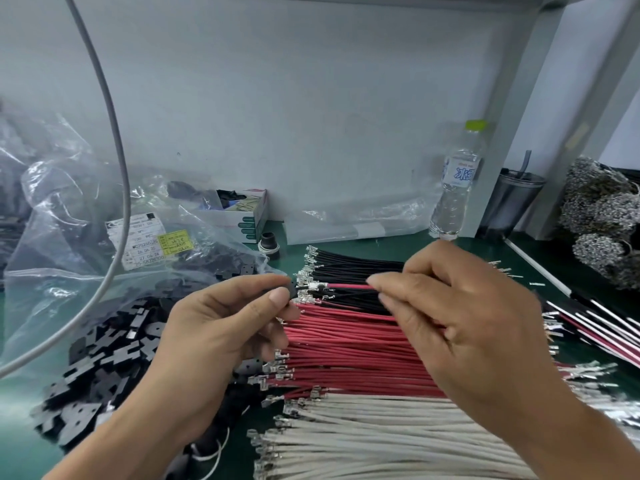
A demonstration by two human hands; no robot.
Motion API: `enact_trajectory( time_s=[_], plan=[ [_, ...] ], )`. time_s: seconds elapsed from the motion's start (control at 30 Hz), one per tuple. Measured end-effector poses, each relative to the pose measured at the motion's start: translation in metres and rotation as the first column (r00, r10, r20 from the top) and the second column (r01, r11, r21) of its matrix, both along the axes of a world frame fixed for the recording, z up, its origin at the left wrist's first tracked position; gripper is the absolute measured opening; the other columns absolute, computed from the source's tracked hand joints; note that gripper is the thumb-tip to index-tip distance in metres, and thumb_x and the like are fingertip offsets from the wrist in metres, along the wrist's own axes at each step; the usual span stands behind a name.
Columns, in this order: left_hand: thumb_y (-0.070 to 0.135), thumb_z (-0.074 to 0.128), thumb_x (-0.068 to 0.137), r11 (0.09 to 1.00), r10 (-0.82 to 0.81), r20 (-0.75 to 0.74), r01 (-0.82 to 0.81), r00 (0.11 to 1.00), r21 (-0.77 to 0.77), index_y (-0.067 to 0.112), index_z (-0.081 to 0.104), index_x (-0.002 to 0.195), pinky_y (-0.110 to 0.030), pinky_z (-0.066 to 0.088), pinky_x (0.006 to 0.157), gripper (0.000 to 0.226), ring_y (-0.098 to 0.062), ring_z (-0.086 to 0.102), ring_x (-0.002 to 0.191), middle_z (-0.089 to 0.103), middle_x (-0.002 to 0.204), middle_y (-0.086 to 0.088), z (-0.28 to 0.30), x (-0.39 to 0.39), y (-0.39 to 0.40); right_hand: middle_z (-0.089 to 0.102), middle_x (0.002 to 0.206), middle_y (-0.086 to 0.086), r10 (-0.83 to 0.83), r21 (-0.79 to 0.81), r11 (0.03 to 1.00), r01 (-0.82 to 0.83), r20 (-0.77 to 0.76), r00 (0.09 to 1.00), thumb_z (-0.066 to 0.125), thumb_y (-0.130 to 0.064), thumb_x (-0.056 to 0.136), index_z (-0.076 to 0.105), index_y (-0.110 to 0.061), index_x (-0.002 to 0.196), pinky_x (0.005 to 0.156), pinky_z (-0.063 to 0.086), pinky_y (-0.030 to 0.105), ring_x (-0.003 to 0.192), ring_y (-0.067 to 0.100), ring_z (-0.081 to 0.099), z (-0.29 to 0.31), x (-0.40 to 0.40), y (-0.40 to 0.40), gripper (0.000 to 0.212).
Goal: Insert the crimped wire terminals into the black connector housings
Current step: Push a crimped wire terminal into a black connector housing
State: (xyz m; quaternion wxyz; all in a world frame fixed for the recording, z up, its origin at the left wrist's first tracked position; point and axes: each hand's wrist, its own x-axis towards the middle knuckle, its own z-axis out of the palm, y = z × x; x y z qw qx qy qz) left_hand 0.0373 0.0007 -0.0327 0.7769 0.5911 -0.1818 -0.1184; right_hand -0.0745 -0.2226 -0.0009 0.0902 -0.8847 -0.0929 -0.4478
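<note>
The left hand (221,317) pinches 1 black housing (292,293) above the table's middle; the right hand (460,306) pinches 1 wire (346,288), lying left-right, terminal (313,286) pointing at the housing's mouth, nearly touching.

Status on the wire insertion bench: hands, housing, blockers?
Left hand pinches black connector housing. Right hand pinches red wire, terminal at housing's mouth; seating cannot be told. Nothing between them.
</note>
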Motion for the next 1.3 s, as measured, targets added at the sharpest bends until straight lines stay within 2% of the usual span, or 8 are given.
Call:
enact_trajectory(
  time_s=[0.17, 0.23, 0.33, 0.47, 0.57, 0.73, 1.1, 1.3],
  plan=[
    [0.037, 0.097, 0.058, 0.986, -0.16, -0.075, 0.155, 0.984, -0.068, 0.006, 0.078, 0.107, -0.026, 0.052, 0.051, 0.061, -0.018, 0.062, 0.056, 0.074, 0.086, -0.021, -0.001, -0.003, 0.001, 0.059, 0.084, -0.016, 0.007, 0.021, 1.0, -0.005, -0.097, 0.995, 0.067, -0.03, 0.092, 0.078, -0.026, 0.092, 0.061, 0.046, 0.016, 0.072, 0.0, 0.055, -0.007, 0.0, 0.007, 0.012],
    [0.037, 0.097, 0.059, 0.979, -0.194, -0.086, 0.188, 0.977, -0.072, 0.006, 0.078, 0.107, -0.026, 0.052, 0.052, 0.061, -0.018, 0.062, 0.056, 0.074, 0.086, -0.021, -0.002, -0.003, 0.0, 0.059, 0.089, -0.017, 0.017, 0.025, 1.0, -0.014, -0.121, 0.992, 0.065, -0.026, 0.094, 0.075, -0.025, 0.096, 0.063, 0.046, 0.013, 0.074, -0.001, 0.056, -0.009, 0.0, 0.008, 0.011],
    [0.031, 0.092, 0.065, 0.976, -0.211, -0.102, 0.204, 0.972, -0.079, 0.006, 0.078, 0.108, -0.026, 0.052, 0.051, 0.052, -0.018, 0.062, 0.056, 0.074, 0.086, -0.021, -0.003, -0.003, 0.0, 0.06, 0.094, -0.015, 0.015, 0.021, 1.0, -0.012, -0.147, 0.989, 0.065, -0.013, 0.096, 0.074, -0.024, 0.108, 0.057, 0.049, 0.02, 0.071, 0.001, 0.055, -0.013, 0.0, 0.009, 0.018],
    [0.029, 0.087, 0.068, 0.98, -0.193, -0.12, 0.185, 0.974, -0.072, 0.007, 0.078, 0.109, -0.026, 0.052, 0.051, 0.048, -0.018, 0.062, 0.056, 0.074, 0.087, -0.02, -0.002, -0.003, 0.001, 0.059, 0.088, -0.019, 0.066, 0.174, 0.984, -0.041, -0.143, 0.987, 0.065, -0.032, 0.093, 0.076, -0.032, 0.096, 0.059, 0.049, 0.023, 0.074, 0.004, 0.06, -0.007, -0.003, 0.007, 0.011],
    [0.029, 0.088, 0.068, 0.977, -0.209, -0.125, 0.2, 0.97, -0.08, 0.006, 0.078, 0.108, -0.026, 0.053, 0.051, 0.047, -0.018, 0.061, 0.055, 0.074, 0.085, -0.019, -0.002, -0.005, 0.0, 0.06, 0.084, -0.02, 0.103, 0.237, 0.969, -0.064, -0.156, 0.982, 0.064, -0.036, 0.093, 0.074, -0.033, 0.09, 0.061, 0.049, 0.023, 0.074, 0.005, 0.062, -0.006, -0.005, 0.01, 0.01],
    [0.034, 0.096, 0.061, 0.969, -0.243, -0.132, 0.235, 0.961, -0.077, 0.005, 0.077, 0.109, -0.025, 0.053, 0.052, 0.059, -0.018, 0.062, 0.056, 0.074, 0.084, -0.019, -0.001, -0.008, -0.002, 0.054, 0.083, -0.022, 0.055, 0.193, 0.981, -0.011, -0.224, 0.973, 0.05, -0.043, 0.098, 0.065, -0.036, 0.091, 0.061, 0.038, 0.013, 0.07, -0.003, 0.052, -0.007, -0.004, 0.015, 0.018],
    [0.025, 0.083, 0.074, 0.947, -0.319, -0.158, 0.308, 0.934, -0.093, 0.001, 0.076, 0.108, -0.026, 0.051, 0.049, 0.043, -0.018, 0.061, 0.053, 0.071, 0.077, -0.017, 0.001, -0.012, -0.003, 0.057, 0.081, -0.017, 0.113, 0.265, 0.963, -0.042, -0.259, 0.959, 0.056, -0.04, 0.096, 0.064, -0.036, 0.086, 0.062, 0.044, 0.022, 0.074, 0.009, 0.058, -0.008, -0.005, 0.015, 0.013],
    [0.025, 0.083, 0.072, 0.945, -0.323, -0.195, 0.307, 0.926, -0.108, -0.001, 0.076, 0.107, -0.025, 0.052, 0.048, 0.044, -0.017, 0.06, 0.051, 0.07, 0.074, -0.017, 0.002, -0.012, -0.002, 0.058, 0.081, -0.017, 0.118, 0.103, 0.99, -0.1, -0.186, 0.976, 0.064, -0.03, 0.095, 0.072, -0.025, 0.086, 0.058, 0.047, 0.026, 0.068, 0.005, 0.056, -0.006, -0.005, 0.012, 0.013]
  ],
)
